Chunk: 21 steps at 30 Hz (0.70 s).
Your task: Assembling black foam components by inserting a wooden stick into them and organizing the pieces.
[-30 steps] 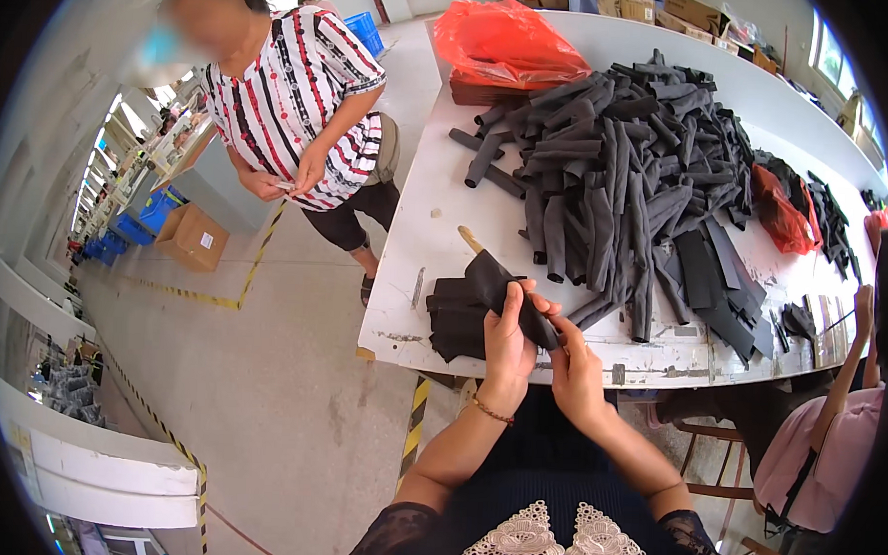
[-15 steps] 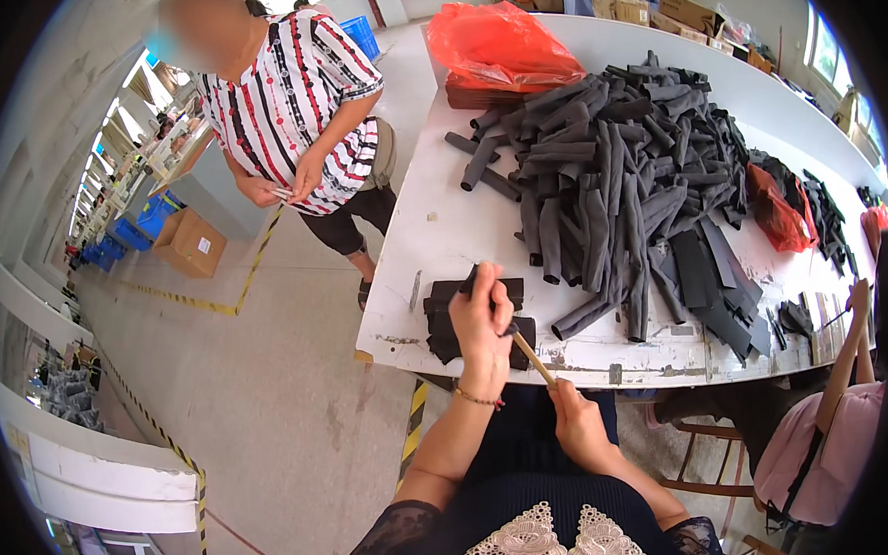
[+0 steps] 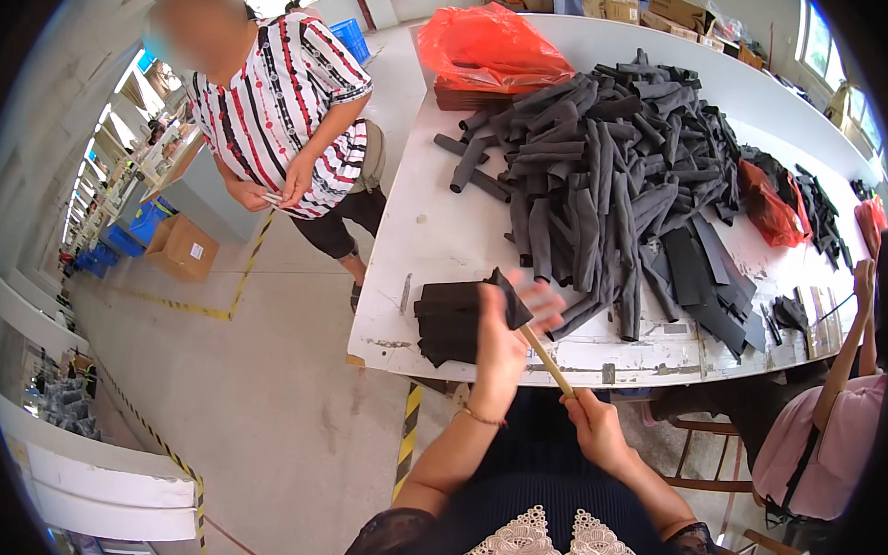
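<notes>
My right hand (image 3: 598,432) is closed around the lower end of a thin wooden stick (image 3: 549,361), which slants up and left over the table's front edge. At its upper end sits a dark fabric piece (image 3: 508,297), loosely folded; how it fits on the stick is hard to see. My left hand (image 3: 503,350) is beside this piece, fingers stretched out and smeared by motion, with the fabric against the palm side. Just left of that hand lies a stack of flat black fabric pieces (image 3: 447,322) on the white table (image 3: 391,266).
A large heap of dark grey fabric tubes (image 3: 604,185) covers the table's middle. Flat dark strips (image 3: 713,282) lie right of it. Red plastic bags (image 3: 491,49) stand at the back and right. One person (image 3: 274,105) stands at left; another (image 3: 820,437) sits at right.
My left hand has gone from a closed grip to outstretched fingers, and the fabric at the stick's tip now shows spread wider. My right hand has shifted slightly right and down with the stick.
</notes>
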Motion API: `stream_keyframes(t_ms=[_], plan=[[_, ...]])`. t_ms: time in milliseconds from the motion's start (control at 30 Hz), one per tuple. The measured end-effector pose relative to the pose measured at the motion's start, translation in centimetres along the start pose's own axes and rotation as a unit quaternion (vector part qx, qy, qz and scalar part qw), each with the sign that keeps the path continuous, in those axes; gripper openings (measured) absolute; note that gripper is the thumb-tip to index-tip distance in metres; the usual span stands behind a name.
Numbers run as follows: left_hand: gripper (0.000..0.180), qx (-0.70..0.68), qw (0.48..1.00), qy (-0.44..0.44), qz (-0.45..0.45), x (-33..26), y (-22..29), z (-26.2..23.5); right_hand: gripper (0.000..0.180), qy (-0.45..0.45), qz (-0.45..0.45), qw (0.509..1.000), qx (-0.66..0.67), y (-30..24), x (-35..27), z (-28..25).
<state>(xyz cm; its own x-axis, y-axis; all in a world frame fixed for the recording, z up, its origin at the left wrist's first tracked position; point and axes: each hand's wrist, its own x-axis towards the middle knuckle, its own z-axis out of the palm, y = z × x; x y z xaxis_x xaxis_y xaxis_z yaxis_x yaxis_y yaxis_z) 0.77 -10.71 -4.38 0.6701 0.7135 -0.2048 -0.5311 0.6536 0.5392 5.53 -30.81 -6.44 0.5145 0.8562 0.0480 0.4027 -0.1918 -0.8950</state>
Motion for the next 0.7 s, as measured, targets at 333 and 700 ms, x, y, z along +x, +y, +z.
stream_keyframes(t_ms=[333, 700], plan=[[0.033, -0.026, 0.995, -0.004, 0.095, 3.5, 4.2, -1.1, 0.022, -0.157, 0.082, 0.983, 0.043, 2.7, -5.4, -5.2], [0.033, 0.011, 0.999, 0.041, 0.007, 1.2, 0.1, 2.5, 0.010, 0.045, -0.131, 0.984, 0.114, -1.3, 6.3, 0.8]])
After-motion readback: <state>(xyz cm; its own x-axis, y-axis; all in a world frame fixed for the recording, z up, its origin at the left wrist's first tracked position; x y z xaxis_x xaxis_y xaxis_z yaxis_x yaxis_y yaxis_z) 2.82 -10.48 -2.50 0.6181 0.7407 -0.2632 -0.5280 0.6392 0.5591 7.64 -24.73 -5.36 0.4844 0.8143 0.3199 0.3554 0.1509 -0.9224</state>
